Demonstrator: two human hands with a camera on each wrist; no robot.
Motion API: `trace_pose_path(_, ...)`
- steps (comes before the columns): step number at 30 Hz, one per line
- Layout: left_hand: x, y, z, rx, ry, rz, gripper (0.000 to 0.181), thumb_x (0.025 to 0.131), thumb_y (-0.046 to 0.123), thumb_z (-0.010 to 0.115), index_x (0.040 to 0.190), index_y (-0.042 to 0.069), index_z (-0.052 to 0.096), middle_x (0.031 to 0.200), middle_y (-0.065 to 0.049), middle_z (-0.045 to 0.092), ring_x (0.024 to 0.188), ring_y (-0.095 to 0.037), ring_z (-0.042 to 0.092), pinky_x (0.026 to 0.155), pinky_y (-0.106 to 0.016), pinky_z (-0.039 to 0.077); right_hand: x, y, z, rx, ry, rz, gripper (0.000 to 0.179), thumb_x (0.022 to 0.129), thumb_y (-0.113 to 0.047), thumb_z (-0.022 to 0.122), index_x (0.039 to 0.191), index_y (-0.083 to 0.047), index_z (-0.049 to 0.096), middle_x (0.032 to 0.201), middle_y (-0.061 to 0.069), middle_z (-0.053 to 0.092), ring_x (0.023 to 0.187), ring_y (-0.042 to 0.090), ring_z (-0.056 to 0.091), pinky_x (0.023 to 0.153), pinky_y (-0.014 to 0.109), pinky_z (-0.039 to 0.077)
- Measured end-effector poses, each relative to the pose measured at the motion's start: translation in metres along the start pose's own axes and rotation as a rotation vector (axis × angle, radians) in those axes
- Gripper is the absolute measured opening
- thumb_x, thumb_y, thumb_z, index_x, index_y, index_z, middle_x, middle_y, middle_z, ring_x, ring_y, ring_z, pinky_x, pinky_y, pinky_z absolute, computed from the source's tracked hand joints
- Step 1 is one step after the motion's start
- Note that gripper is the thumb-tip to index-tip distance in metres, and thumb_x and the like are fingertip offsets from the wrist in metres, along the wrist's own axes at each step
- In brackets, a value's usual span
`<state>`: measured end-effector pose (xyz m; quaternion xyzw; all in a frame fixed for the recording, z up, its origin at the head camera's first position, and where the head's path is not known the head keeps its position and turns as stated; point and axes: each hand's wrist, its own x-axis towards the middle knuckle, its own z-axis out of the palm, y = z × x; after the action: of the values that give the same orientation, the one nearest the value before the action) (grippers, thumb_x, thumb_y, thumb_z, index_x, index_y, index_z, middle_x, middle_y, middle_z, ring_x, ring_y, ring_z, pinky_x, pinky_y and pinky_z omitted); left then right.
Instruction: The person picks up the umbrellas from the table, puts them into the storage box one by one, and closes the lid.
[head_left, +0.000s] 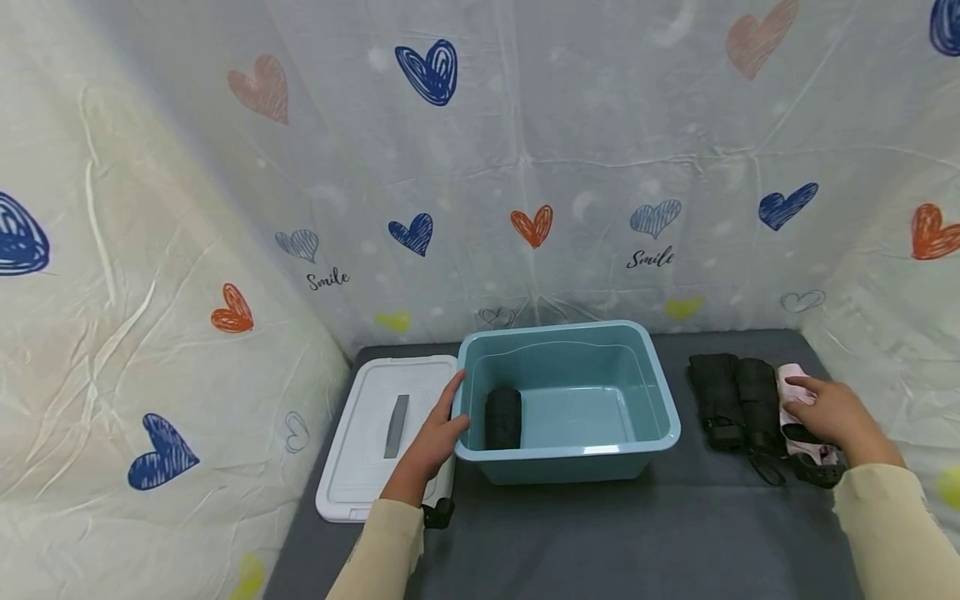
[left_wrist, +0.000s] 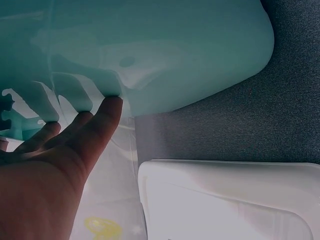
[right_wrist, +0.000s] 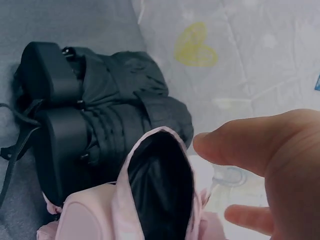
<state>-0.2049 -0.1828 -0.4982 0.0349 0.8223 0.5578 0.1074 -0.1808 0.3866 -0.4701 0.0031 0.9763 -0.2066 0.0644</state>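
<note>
My left hand (head_left: 431,442) rests at the left end of a blue-green plastic bin (head_left: 566,467), its straight fingers against the outer wall. Inside the bin, near that end, stands or leans a black folded umbrella (head_left: 503,418). To the right, my right hand (head_left: 840,417) is over a pink folding umbrella (head_left: 793,387), with fingertips close to its fabric. In the right wrist view, the thumb and a finger (right_wrist: 245,142) are spread apart beside the loose pink cloth, which shows a dark lining. Two black folded umbrellas (head_left: 716,396) (head_left: 757,400) lie directly left of the pink one.
A white lid (head_left: 360,442) with a grey handle (head_left: 397,427) lies left of the bin on the dark grey tabletop (head_left: 600,533). A pale curtain (head_left: 585,125) printed with hearts hangs behind the table and along both sides.
</note>
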Motion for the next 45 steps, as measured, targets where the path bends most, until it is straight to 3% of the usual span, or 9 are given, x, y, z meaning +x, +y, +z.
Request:
trace_pose_path(13,-0.002,0.005,0.001,0.002,-0.006,0.006,0.077,0.089,0.011,0.044,0.152,0.045,0.015,0.162,-0.006,0.016,0.129,-0.036,0.037,0.092,-0.052,0.04,0.007,0.019,0.016,0.016,-0.022,0.015,0.064,0.089,-0.023,0.055,0.139,0.012,0.036,0.128,0.052,0.035,0.116,0.064,0.031,0.093,0.071,0.033)
trace_pose_path(20,-0.001,0.005,0.002,0.011,-0.015,0.018,0.078,0.089,0.009,0.044,0.153,0.042,0.015,0.161,-0.007,0.015,0.129,-0.036,0.037,0.091,-0.05,0.041,0.01,0.025,0.02,0.008,-0.037,0.012,0.065,0.088,-0.026,0.057,0.139,0.01,0.038,0.127,0.053,0.035,0.113,0.065,0.035,0.09,0.069,0.035)
trace_pose_path(31,-0.001,0.004,0.002,0.002,-0.003,0.009,0.077,0.089,0.01,0.044,0.151,0.047,0.017,0.161,-0.005,0.018,0.128,-0.035,0.038,0.09,-0.049,0.042,0.017,0.029,0.025,0.036,-0.05,0.036,0.069,0.086,-0.029,0.06,0.138,0.01,0.038,0.127,0.052,0.036,0.112,0.066,0.04,0.087,0.068,0.039)
trace_pose_path(45,0.0,0.001,0.002,-0.015,-0.01,0.016,0.077,0.09,0.008,0.044,0.152,0.045,0.017,0.16,-0.007,0.018,0.127,-0.036,0.038,0.089,-0.049,0.043,0.014,0.027,0.034,0.067,0.025,0.099,0.066,0.084,-0.023,0.06,0.14,0.006,0.041,0.125,0.051,0.038,0.108,0.064,0.043,0.084,0.066,0.041)
